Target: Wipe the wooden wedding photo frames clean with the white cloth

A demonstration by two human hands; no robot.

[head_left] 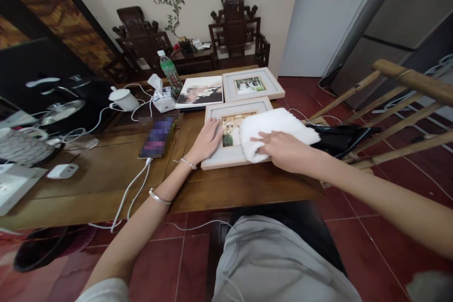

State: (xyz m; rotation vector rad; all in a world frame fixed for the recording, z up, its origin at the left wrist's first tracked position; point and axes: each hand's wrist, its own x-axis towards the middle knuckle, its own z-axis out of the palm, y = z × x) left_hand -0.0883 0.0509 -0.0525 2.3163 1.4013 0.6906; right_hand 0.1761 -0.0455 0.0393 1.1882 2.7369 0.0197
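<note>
A light wooden picture frame (pixel 226 159) lies flat near the table's front edge, with a photo showing in its middle. On its left border rests my left hand (pixel 208 139), fingers stretched out and slightly apart. My right hand (pixel 283 148) has its fingers bent into a fluffy white cloth (pixel 279 122), pressed over the frame's right side. The cloth hides that side and part of the photo. Just behind lie a second framed photo (pixel 255 86) and a white-edged photo panel (pixel 201 92).
On the wooden table (pixel 226 193) stand a green-labelled bottle (pixel 170 73), a tissue box (pixel 163 100), a white lidded cup (pixel 124 99) and a phone (pixel 156 138) with a white cable. A bamboo chair (pixel 399 99) is at the right. Carved chairs (pixel 235 28) stand behind.
</note>
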